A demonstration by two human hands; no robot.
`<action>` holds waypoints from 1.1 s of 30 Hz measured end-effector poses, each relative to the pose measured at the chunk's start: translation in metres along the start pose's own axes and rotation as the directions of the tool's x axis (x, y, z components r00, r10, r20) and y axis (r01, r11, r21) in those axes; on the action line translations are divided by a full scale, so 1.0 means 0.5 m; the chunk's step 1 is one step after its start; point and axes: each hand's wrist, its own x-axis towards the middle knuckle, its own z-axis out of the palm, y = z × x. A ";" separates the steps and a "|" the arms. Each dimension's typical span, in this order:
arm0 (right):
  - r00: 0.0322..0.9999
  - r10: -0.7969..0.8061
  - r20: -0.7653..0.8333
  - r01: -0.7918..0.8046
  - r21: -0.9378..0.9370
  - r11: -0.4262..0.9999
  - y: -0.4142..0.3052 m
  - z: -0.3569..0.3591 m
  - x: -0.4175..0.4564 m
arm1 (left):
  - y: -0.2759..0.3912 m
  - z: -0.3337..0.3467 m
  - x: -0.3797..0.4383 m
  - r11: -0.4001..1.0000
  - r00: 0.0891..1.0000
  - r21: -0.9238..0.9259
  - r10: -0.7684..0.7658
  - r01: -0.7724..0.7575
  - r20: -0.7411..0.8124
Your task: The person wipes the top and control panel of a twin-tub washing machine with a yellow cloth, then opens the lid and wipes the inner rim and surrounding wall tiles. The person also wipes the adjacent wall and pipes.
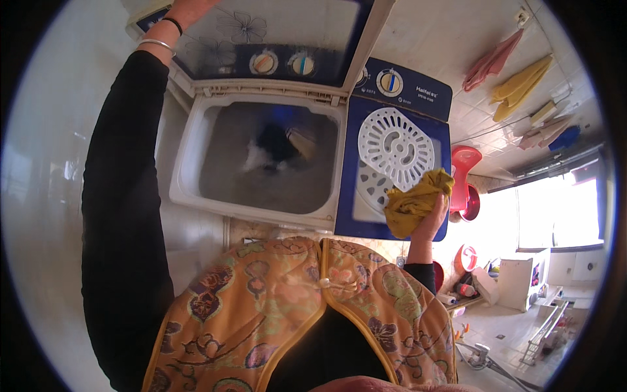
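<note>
Before me stands a twin-tub washing machine (321,161). Its left tub (210,161) lies uncovered, with dark and light clothes (279,142) in cloudy water. The raised lid (303,29) reflects the knobs. At the top left my left hand (192,9) reaches to the raised lid's far side; its fingers are cut off by the picture's edge. My right hand (433,215) holds a crumpled mustard-yellow cloth (416,203) over the front right of the blue top. Beside the cloth, a white slotted plastic disc (397,147) rests on the right-hand cover.
Pink (492,61) and yellow cloths (523,88) hang along the tiled wall at the right. Red plastic basins (470,203) stand beyond the machine. Farther off are a white cabinet (517,279), a tap with a hose (480,355) and a metal rack (543,333).
</note>
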 end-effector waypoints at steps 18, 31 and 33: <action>0.109 -0.821 0.560 0.922 -0.366 -0.128 0.083 0.728 0.313 | -0.342 0.047 0.032 0.967 0.903 0.028 -0.245 0.252 0.353; 0.173 -0.919 0.355 0.860 -0.510 -0.035 0.196 1.079 0.282 | -0.360 0.092 0.045 0.966 0.922 0.008 -0.251 0.260 0.294; 0.144 -0.950 0.275 0.885 -0.466 -0.001 0.196 1.128 0.250 | -0.351 0.087 0.050 0.964 0.924 -0.012 -0.250 0.265 0.290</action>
